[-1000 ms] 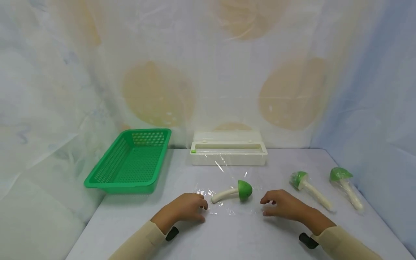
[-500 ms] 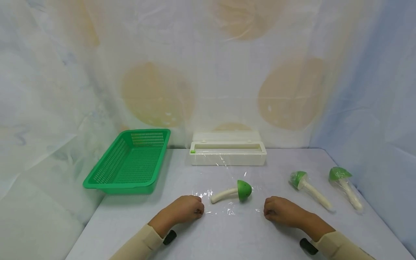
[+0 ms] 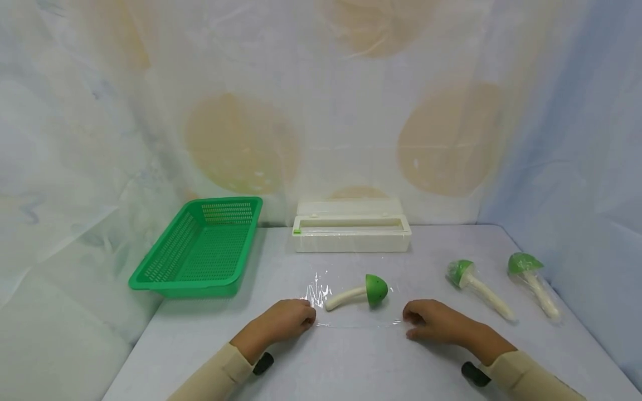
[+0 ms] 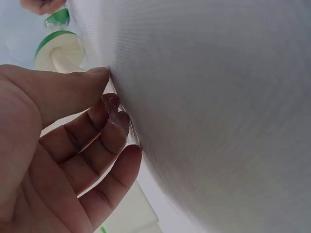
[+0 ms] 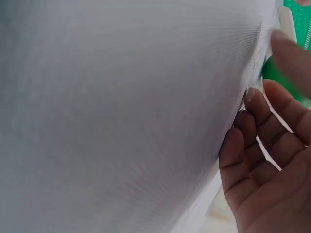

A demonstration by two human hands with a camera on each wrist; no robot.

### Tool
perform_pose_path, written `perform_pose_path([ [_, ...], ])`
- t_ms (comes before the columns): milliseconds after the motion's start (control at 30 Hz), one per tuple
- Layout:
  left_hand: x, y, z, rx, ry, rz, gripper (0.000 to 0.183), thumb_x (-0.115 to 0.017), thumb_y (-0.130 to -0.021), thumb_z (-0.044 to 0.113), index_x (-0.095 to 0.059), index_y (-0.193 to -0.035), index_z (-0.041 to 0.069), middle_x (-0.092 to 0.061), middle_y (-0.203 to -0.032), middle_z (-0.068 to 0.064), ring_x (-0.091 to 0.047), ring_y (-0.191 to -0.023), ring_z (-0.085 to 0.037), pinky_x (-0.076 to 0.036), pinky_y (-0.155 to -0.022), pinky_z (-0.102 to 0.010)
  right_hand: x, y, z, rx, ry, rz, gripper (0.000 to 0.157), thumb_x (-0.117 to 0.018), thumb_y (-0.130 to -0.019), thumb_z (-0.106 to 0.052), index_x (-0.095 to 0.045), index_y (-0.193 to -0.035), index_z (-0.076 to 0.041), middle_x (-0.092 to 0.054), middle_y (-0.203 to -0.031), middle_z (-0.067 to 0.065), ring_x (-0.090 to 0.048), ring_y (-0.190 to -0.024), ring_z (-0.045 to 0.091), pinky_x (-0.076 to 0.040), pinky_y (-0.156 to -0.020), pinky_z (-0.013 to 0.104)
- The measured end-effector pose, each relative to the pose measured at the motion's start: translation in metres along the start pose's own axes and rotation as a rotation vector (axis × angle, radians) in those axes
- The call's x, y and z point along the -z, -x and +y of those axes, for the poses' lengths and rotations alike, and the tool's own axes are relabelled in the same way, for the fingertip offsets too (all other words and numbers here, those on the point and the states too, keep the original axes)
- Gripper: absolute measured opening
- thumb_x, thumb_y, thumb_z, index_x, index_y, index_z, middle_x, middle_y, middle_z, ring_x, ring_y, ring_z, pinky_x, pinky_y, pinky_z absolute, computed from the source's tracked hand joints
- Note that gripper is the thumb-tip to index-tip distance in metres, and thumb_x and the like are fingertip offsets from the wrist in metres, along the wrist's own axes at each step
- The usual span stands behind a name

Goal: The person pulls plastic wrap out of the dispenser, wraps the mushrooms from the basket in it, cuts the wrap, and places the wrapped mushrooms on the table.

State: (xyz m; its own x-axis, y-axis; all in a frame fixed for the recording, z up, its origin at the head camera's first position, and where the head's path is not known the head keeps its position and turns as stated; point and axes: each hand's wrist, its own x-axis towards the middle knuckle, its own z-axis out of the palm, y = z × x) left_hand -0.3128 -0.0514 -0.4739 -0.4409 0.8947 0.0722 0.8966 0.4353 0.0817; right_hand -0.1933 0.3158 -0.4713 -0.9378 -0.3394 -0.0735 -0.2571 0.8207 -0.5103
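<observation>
A toy mushroom (image 3: 375, 291) with a green cap and pale stem lies on its side on a sheet of clear cling film (image 3: 351, 320) on the white table. At the film's near left corner my left hand (image 3: 286, 320) holds it; the left wrist view shows a crumpled bit of film (image 4: 114, 116) at the curled fingertips. My right hand (image 3: 436, 322) is at the near right corner, thumb apart from its fingers, fingertips touching down by the film's edge. Behind stands a white cling film dispenser (image 3: 351, 243), lid raised.
On the left stands a green plastic basket (image 3: 236, 287). Two film-wrapped toy mushrooms, one nearer (image 3: 484, 295) and one farther right (image 3: 540, 292), lie beyond my right hand. Patterned sheeting (image 3: 346, 111) hangs behind and at both sides.
Both hands curled in at the film's near corners half a second ago. My right thumb and fingers have since parted again. The left hand stays curled. The film's near edge looks straighter.
</observation>
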Motion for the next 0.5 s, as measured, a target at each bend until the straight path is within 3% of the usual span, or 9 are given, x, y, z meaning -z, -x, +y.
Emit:
perform_pose_path([
  [133, 0.0018, 0.0002, 0.0002, 0.011, 0.003, -0.002, 0.02, -0.065, -0.091, 0.012, -0.056, -0.076, 0.02, -0.044, -0.072, 0.013, -0.042, -0.064, -0.004, -0.039, -0.057, -0.022, 0.0005, -0.0005, -0.0004, 0.054, 0.029, 0.011, 0.006, -0.069, -0.092, -0.022, -0.062, -0.093, -0.022, -0.053, -0.086, -0.017, -0.051, -0.079, 0.003, -0.048, -0.071, 0.029],
  [233, 0.0028, 0.0003, 0.0004, 0.022, 0.034, 0.015, 0.017, -0.064, -0.092, 0.011, -0.057, -0.079, 0.019, -0.046, -0.073, 0.012, -0.044, -0.064, -0.005, -0.041, -0.058, -0.023, 0.0006, -0.0004, -0.001, 0.038, 0.022, 0.043, 0.008, -0.065, -0.094, -0.017, -0.061, -0.091, -0.023, -0.054, -0.085, -0.017, -0.051, -0.079, 0.003, -0.048, -0.07, 0.029],
  [500, 0.0016, -0.0036, -0.0068, 0.091, 0.165, 0.085, 0.007, -0.064, -0.091, 0.009, -0.065, -0.092, 0.016, -0.06, -0.089, 0.008, -0.056, -0.086, -0.008, -0.05, -0.077, -0.029, 0.0034, -0.002, -0.0056, 0.009, -0.01, 0.158, 0.006, -0.064, -0.095, -0.016, -0.06, -0.092, -0.019, -0.055, -0.087, -0.013, -0.053, -0.081, 0.007, -0.046, -0.067, 0.029],
])
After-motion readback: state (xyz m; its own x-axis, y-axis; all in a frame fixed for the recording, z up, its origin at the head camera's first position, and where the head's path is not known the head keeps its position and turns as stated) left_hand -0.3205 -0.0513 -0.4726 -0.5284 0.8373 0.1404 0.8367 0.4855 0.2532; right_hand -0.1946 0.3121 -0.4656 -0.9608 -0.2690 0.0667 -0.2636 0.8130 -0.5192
